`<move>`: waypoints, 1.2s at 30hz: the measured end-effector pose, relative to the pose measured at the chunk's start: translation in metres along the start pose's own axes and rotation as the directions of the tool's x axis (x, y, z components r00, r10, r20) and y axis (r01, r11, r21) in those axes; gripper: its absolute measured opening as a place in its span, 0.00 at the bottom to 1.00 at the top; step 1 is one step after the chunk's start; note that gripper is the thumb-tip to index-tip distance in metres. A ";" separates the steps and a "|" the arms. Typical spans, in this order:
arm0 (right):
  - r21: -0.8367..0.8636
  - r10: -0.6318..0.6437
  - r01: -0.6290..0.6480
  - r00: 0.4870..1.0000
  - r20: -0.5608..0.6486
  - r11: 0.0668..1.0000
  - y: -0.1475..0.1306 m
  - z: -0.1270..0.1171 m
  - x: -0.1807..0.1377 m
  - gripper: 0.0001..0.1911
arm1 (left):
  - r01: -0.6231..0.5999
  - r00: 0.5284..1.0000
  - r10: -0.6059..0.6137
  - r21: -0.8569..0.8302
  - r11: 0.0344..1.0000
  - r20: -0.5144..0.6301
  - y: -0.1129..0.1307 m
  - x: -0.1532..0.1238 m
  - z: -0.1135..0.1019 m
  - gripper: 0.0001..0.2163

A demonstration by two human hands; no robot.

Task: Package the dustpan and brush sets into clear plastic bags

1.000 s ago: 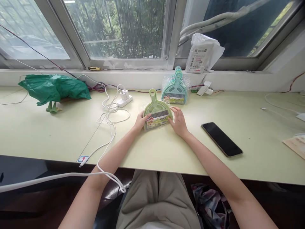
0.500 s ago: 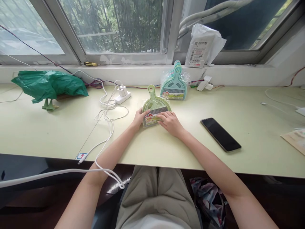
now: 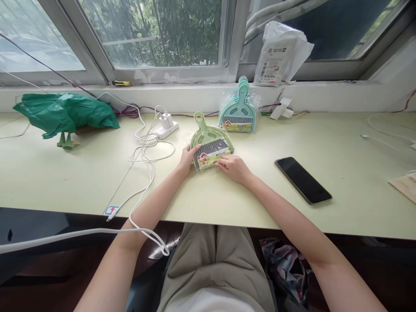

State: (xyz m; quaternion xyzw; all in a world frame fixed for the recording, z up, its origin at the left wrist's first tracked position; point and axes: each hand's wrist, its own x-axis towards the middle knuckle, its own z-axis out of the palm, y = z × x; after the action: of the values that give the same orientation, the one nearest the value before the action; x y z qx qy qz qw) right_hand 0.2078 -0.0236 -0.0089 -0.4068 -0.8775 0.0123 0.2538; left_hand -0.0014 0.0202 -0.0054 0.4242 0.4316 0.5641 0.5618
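Observation:
A small green dustpan-and-brush set [image 3: 209, 144] in clear wrapping lies on the pale green desk [image 3: 227, 195], its handle pointing away and to the left. My left hand [image 3: 186, 158] grips its left edge with curled fingers. My right hand [image 3: 234, 167] pinches the wrapping at the set's lower right corner. Behind it, against the sill, stands a wrapped stack of teal dustpan sets [image 3: 239, 112].
A black phone [image 3: 303, 180] lies to the right. White cables [image 3: 146, 160] and a charger [image 3: 167, 126] trail on the left, with a green plastic bag [image 3: 65, 113] beyond. A white parcel [image 3: 276, 54] rests on the windowsill. Papers [image 3: 404, 184] sit at the far right.
The green set has been turned so its handle tilts left. My right hand slid from its right side to its lower front corner. My left hand stayed on the left edge.

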 end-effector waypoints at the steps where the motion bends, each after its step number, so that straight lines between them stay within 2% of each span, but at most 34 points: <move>1: 0.023 0.026 -0.026 1.000 -0.005 0.999 0.001 0.001 0.000 0.20 | 0.005 1.000 -0.005 -0.019 1.000 -0.009 0.001 0.000 0.000 0.18; 5: 0.219 0.182 -0.168 0.982 -0.049 0.961 0.005 0.003 0.000 0.24 | 0.038 0.999 -0.041 -0.090 0.995 -0.033 0.005 0.000 0.000 0.16; 7: 0.395 0.296 -0.247 0.953 -0.069 0.885 0.006 0.003 0.001 0.25 | 0.055 0.997 -0.061 -0.119 0.991 -0.048 0.007 0.000 0.000 0.14; 10: 0.689 0.491 -0.359 0.871 0.004 0.630 0.007 0.004 0.004 0.24 | 0.038 0.999 -0.040 -0.110 0.993 -0.010 0.009 0.001 -0.003 0.13; 13: 0.869 0.575 -0.353 0.812 0.100 0.347 0.010 0.007 0.007 0.24 | 0.043 0.996 -0.039 -0.054 0.998 0.082 0.010 0.002 -0.006 0.15; 15: 0.922 0.608 -0.312 0.785 0.115 0.229 0.012 0.009 0.008 0.26 | 0.071 0.985 -0.066 -0.026 0.997 0.157 0.010 0.002 -0.008 0.17; 19: 0.967 0.671 -0.236 0.733 0.115 0.093 0.018 0.010 0.008 0.28 | 0.094 0.926 -0.102 0.038 0.995 0.364 0.013 -0.003 -0.009 0.19; 21: 0.973 0.682 -0.225 0.720 0.131 0.050 0.020 0.007 0.007 0.29 | 0.078 0.896 -0.113 0.097 0.992 0.429 0.015 -0.005 -0.009 0.20; 24: 0.970 0.679 -0.241 0.719 0.150 0.041 0.023 0.003 0.006 0.29 | 0.050 0.869 -0.131 0.179 0.983 0.478 0.016 -0.007 -0.009 0.21; 27: 0.969 0.674 -0.240 0.726 0.136 0.063 0.026 0.002 0.005 0.28 | 0.068 0.877 -0.155 0.201 0.977 0.454 0.013 -0.003 -0.010 0.22; 30: 0.968 0.682 -0.245 0.719 0.137 0.063 0.028 0.003 0.005 0.28 | 0.112 0.925 -0.169 0.179 0.977 0.341 0.007 0.005 -0.011 0.24; 33: 0.966 0.682 -0.254 0.715 0.155 0.046 0.028 0.002 0.005 0.29 | 0.129 0.973 -0.153 0.147 0.981 0.171 0.003 0.013 -0.013 0.24; 36: 0.968 0.671 -0.248 0.724 0.162 0.033 0.025 -0.001 0.005 0.30 | 0.094 0.994 -0.100 0.126 0.988 0.039 0.004 0.019 -0.016 0.22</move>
State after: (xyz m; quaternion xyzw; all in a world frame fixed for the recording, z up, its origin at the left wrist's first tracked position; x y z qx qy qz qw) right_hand 0.2231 -0.0029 -0.0117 -0.4193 -0.4268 0.5594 0.5737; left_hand -0.0182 0.0389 -0.0060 0.4493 0.4733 0.4984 0.5707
